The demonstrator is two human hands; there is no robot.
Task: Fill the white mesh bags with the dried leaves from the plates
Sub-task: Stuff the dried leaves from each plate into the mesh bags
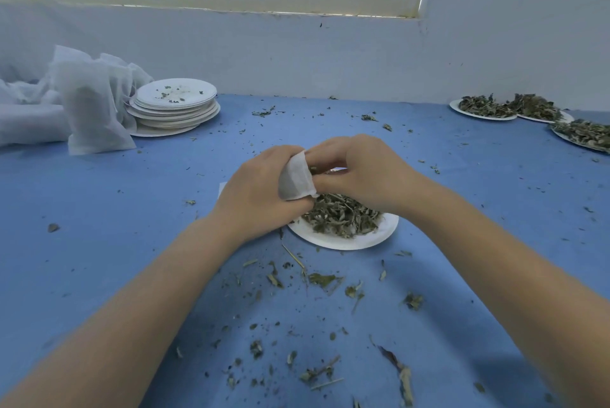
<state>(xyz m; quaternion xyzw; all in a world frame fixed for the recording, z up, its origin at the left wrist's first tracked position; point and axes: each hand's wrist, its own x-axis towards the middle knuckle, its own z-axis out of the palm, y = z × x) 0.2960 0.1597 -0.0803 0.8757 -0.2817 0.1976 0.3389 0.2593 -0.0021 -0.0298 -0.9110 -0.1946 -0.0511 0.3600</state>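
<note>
A white paper plate [353, 240] with a heap of dried leaves [340, 216] lies on the blue table in the middle. Just above it my left hand [255, 191] grips a small white mesh bag [296, 180], its mouth turned to the right. My right hand [355, 170] is curled at the bag's mouth, fingertips pinching some dried leaves there. Most of the bag is hidden inside my left hand.
A stack of used paper plates [175, 107] stands at the back left, beside a pile of white mesh bags [89, 104]. Three plates heaped with dried leaves [531, 108] sit at the back right. Loose leaf bits [317, 282] litter the blue cloth [99, 209].
</note>
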